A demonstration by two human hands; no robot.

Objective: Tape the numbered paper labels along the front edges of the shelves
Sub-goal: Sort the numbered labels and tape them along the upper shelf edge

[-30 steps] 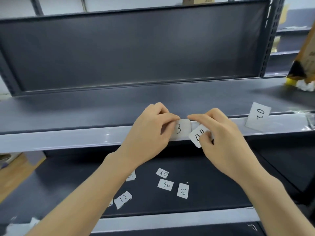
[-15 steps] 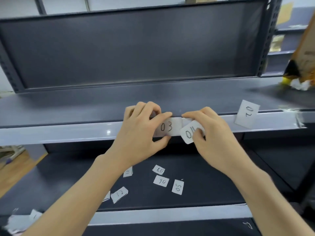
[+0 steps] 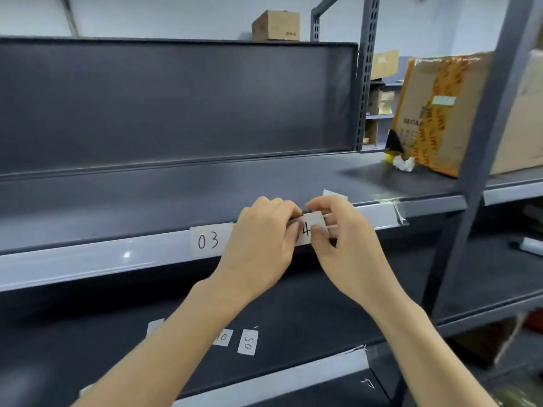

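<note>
Against the front edge (image 3: 88, 265) of the middle shelf, both hands hold a paper label (image 3: 311, 222) showing a 4. The left hand (image 3: 261, 245) pinches its left end and the right hand (image 3: 349, 245) its right end, each grip closed on it. Just to the left, label 03 (image 3: 208, 240) sits on the same edge, and loose labels (image 3: 248, 342) lie on the shelf below.

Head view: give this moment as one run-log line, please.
label 04: at shelf edge, pinched by left grip, right grip | label 03: on same edge | label 05: loose, lower shelf
</note>
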